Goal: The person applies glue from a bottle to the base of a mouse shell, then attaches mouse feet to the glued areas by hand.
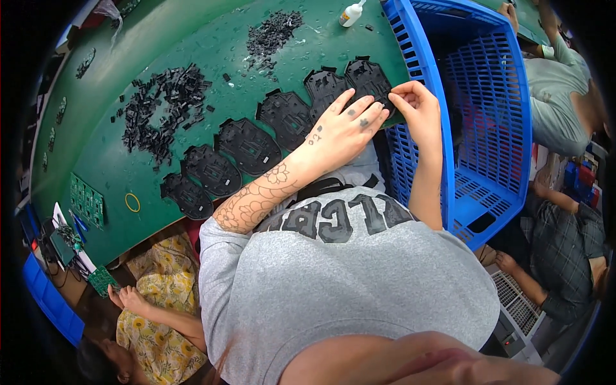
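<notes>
Several black plastic shells, shaped like computer mouse bases, lie in a row along the table's near edge. Across the shells at the right end rests my left hand [346,128], its fingers stretched out and lying flat. It partly covers the second shell from the right [324,85]. My right hand [417,109] is at the right rim of the last shell [368,76], thumb and forefinger pinched together. Whatever is between those fingertips is too small to make out. Further left sit another shell [282,117] and a wider one [249,146].
Loose black plastic pieces form a large pile [160,109] and a smaller pile [273,38] on the green table [224,54]. A white bottle [350,15] stands at the far edge. A blue crate [491,167] is close on my right. A co-worker's hands [128,297] hold a green circuit board [102,280].
</notes>
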### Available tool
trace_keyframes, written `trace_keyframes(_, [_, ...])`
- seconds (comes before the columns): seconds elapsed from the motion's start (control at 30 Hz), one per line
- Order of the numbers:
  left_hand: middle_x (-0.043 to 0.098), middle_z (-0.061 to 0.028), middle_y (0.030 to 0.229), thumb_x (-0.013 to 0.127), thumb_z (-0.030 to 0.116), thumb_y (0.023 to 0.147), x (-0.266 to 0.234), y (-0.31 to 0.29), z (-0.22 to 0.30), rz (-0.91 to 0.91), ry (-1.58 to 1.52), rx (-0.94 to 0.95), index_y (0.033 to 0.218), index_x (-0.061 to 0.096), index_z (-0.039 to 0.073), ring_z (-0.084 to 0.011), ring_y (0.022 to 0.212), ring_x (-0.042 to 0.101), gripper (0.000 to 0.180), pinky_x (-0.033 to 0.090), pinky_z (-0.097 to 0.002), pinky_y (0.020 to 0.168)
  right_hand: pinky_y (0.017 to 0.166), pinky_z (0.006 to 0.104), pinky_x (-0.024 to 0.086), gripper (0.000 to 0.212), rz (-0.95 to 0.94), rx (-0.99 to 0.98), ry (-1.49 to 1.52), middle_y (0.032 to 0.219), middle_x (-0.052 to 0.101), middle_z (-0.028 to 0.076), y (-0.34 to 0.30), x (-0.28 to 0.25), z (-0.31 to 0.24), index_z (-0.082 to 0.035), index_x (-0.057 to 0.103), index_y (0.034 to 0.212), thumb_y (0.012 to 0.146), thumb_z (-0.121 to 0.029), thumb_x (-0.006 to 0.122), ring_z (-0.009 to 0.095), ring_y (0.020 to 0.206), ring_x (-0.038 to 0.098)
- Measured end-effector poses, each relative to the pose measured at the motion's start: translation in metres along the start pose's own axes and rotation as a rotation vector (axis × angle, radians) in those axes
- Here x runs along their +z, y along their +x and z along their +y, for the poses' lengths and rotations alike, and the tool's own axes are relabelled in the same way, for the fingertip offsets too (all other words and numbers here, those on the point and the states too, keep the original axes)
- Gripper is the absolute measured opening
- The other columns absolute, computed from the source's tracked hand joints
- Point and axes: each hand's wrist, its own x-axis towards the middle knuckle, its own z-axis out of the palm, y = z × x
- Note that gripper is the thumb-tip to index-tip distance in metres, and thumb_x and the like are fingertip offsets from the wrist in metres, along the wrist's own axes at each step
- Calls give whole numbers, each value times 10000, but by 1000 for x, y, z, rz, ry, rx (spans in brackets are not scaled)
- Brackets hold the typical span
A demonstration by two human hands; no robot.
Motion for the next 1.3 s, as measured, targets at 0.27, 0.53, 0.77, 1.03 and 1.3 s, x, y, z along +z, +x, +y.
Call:
trace_keyframes(0.27, [555,-71,1219,709,162,689,-2,-1,-3,-13,9,30,1249,598,81,-219,1221,498,576,380,-451,1072,559,211,450,106,-79,150,100,747,661,33,8,-4,-7,14,686,817,763,-59,741,62,606,562])
trace_keyframes(0.53, [560,-80,1161,654,141,731,-13,1,-1,10,-77,20,1161,628,32,-246,1189,504,445,395,-461,1047,527,238,453,151,-132,149,16,695,654,47,9,-6,-3,13,702,833,763,-111,755,91,559,565])
trace_keyframes(0.77, [546,-89,1203,639,197,744,-17,-7,10,-17,148,24,1169,632,52,-249,1242,465,449,332,-502,1096,648,293,510,121,-54,-420,-86,835,671,98,19,36,-83,-17,721,901,808,-93,704,194,697,655])
trace_keyframes(1.03, [571,-69,1259,646,127,676,-46,-51,13,68,-15,-52,1126,648,58,-210,1241,505,456,387,-473,1067,723,343,520,123,-393,-819,-238,852,649,110,72,118,-88,-3,701,884,785,-76,701,275,792,661])
trace_keyframes(1.3, [574,-47,1284,656,124,725,-49,-67,8,26,-8,-198,1170,634,69,-195,1245,509,450,358,-464,1081,767,393,513,95,-541,-1051,-412,882,619,80,83,110,-101,-57,679,859,775,-101,674,286,875,619])
